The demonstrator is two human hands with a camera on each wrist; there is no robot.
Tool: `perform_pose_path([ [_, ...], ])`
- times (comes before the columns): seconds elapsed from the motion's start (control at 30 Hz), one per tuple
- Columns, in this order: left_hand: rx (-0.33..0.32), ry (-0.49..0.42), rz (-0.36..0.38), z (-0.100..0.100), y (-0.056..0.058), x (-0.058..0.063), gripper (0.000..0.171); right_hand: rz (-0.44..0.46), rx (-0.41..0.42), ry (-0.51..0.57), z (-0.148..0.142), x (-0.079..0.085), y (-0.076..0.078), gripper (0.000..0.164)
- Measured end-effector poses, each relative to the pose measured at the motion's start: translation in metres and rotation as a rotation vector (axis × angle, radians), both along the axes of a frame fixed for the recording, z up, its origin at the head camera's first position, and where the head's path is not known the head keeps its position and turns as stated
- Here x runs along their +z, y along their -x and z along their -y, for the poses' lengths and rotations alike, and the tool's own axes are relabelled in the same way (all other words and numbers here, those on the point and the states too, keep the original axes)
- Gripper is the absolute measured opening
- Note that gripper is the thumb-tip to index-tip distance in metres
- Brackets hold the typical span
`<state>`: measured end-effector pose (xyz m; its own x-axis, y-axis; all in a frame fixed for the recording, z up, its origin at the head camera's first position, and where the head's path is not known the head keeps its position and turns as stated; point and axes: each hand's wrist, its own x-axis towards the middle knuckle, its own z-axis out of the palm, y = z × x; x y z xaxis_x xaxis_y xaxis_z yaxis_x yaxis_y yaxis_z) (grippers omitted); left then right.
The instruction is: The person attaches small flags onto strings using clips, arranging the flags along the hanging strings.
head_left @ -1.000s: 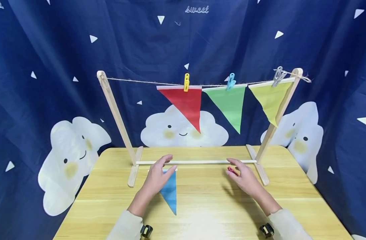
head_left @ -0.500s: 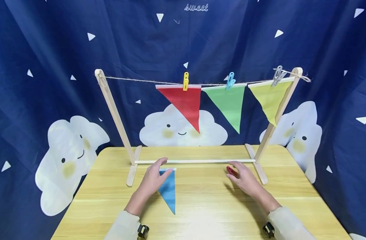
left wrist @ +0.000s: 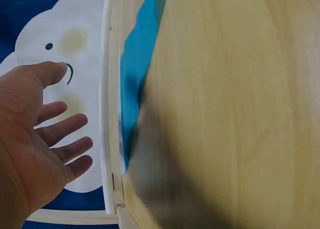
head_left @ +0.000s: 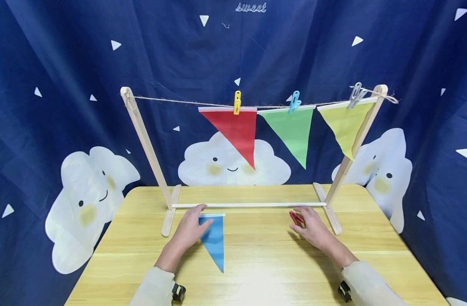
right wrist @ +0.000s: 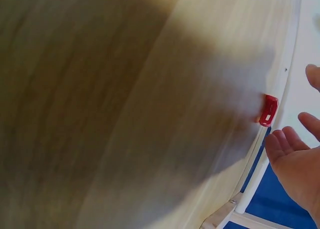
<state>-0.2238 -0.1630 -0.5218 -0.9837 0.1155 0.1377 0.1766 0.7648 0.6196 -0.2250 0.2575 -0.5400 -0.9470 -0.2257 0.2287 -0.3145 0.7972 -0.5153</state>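
Over the left edge of a blue pennant (head_left: 214, 242) hovers my left hand (head_left: 187, 227); in the left wrist view its fingers are spread and apart from the cloth (left wrist: 136, 69). The pennant lies on the table with its white band toward the stand. By the right side, a red clothespin (head_left: 296, 218) lies on the table. My right hand (head_left: 311, 225) is just beside it, fingers loosely bent, and the right wrist view shows a gap between the fingertips and the clothespin (right wrist: 269, 110). Neither hand holds anything.
A wooden stand (head_left: 147, 144) carries a string (head_left: 172, 100). Clipped on it are a red pennant (head_left: 241, 131) with a yellow clothespin (head_left: 237, 103), a green pennant (head_left: 292, 129) with a blue one, and a yellow pennant (head_left: 348, 123) with grey clothespins. A low white crossbar (head_left: 249, 205) spans the stand.
My left hand has moved left and slightly toward me, uncovering more of the blue pennant. My right hand has shifted slightly, and more of the red clothespin shows.
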Motion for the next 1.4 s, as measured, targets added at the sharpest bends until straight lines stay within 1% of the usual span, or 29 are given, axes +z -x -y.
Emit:
perform_pose_path([
  [0.17,0.021,0.023,0.023,0.005,0.002,-0.006,0.057,0.015,-0.007,-0.019,-0.003,-0.004,0.002,0.057],
  [0.4,0.057,0.075,-0.015,0.012,0.005,-0.014,0.055,0.023,-0.024,-0.045,-0.002,-0.006,0.003,0.056],
  [0.57,0.077,0.093,-0.042,0.015,0.008,-0.017,0.050,0.036,-0.030,-0.046,-0.003,-0.010,0.002,0.058],
  [0.67,0.092,0.099,-0.042,0.016,0.010,-0.019,0.049,0.038,-0.036,-0.048,-0.003,-0.011,0.003,0.059],
  [0.77,0.112,0.106,-0.020,0.016,0.011,-0.022,0.050,0.040,-0.040,-0.057,-0.003,-0.012,0.003,0.059],
  [1.0,0.160,0.139,0.019,0.019,0.012,-0.023,0.050,0.055,-0.055,-0.075,-0.002,-0.015,0.006,0.053],
  [1.17,0.196,0.147,0.010,0.021,0.014,-0.025,0.047,0.047,-0.054,-0.085,-0.004,-0.016,0.006,0.050],
  [1.4,0.204,0.181,-0.013,0.023,0.015,-0.027,0.044,0.054,-0.058,-0.070,-0.002,-0.014,0.005,0.046],
])
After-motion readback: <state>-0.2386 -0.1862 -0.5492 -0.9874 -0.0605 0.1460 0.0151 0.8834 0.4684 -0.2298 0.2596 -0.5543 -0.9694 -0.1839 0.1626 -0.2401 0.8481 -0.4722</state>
